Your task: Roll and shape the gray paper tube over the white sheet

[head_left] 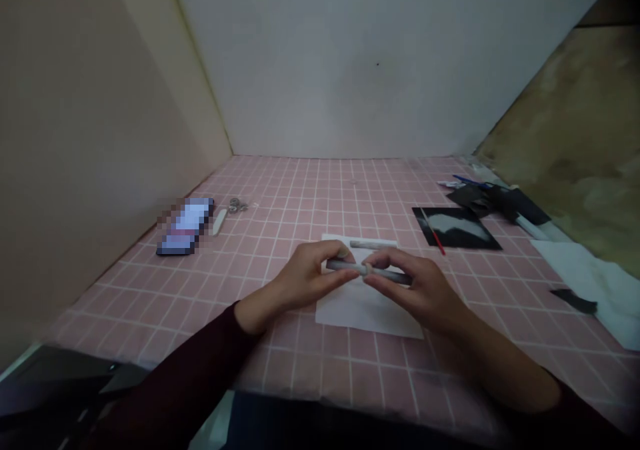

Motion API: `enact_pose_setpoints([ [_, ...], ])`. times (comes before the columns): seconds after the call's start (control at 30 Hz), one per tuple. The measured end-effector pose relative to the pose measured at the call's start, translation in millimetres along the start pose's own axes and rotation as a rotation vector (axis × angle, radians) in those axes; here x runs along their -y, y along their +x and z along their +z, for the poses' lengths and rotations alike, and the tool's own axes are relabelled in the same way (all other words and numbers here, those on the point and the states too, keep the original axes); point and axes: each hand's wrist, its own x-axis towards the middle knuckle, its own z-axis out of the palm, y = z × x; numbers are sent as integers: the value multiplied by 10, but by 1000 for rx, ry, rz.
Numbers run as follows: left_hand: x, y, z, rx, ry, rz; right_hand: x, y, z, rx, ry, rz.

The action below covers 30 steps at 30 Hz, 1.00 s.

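Observation:
A thin grey rod point(396, 277) is held roughly level above a white paper sheet point(367, 313). My left hand point(313, 273) pinches the rod between thumb and fingers near its left part. Around its right part close the thumb and fingers of my right hand point(417, 283). Between the two sets of fingertips, a small pale piece point(367, 269) sits on the rod, too small to make out well. Another grey stick point(373, 244) lies at the back edge of the paper, just behind my hands.
A phone point(186, 227), a white flat stick point(219, 222) and small metal rings point(236, 205) lie at left. On the right are a black sheet point(477, 230), a red thin tool point(439, 241), dark crumpled pieces point(470, 199), white paper point(575, 263) and a black strip point(573, 300).

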Motion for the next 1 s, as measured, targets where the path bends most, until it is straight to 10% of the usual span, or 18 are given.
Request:
enact_pose_setpoints([
  [0.17, 53, 13, -12, -73, -125, -157, -4, -19, -46, -151, -57, -60],
  [0.67, 83, 33, -17, 145, -418, -349, 25, -30, -37, -49, -176, -177],
  [1.0, 23, 8, -14, -19, -178, -83, -6, 20, -52, 35, 104, 111],
])
